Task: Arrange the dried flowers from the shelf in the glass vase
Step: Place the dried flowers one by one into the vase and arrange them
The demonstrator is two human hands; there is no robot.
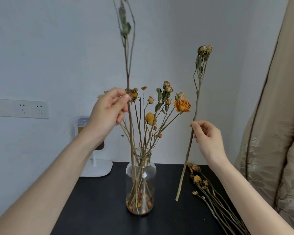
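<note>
While the left hand (109, 109) pinches a tall stem (128, 78) between thumb and fingers (124, 99), the other fingers curl loosely below the grip. That stem stands almost upright. Its top runs out of view above, and its lower part passes through the neck into the glass vase (151, 173). The vase stands on the black worktop (100, 209), between the two forearms. It already holds a spread of dried flowers, among them an orange rose (182, 106) leaning right, and loose petals lie at its bottom.

The right hand (208, 138) holds a second stem (196, 102) to the right of the vase, apart from it, pinched between thumb and fingers (194, 124) about halfway along. Its withered head points up, and its cut end hangs just above the worktop. More loose stems (197, 179) lie on the worktop under the right forearm, heads toward the wall. A beige curtain (270, 133) hangs at the right, and a socket plate (22, 108) sits on the wall at the left.
</note>
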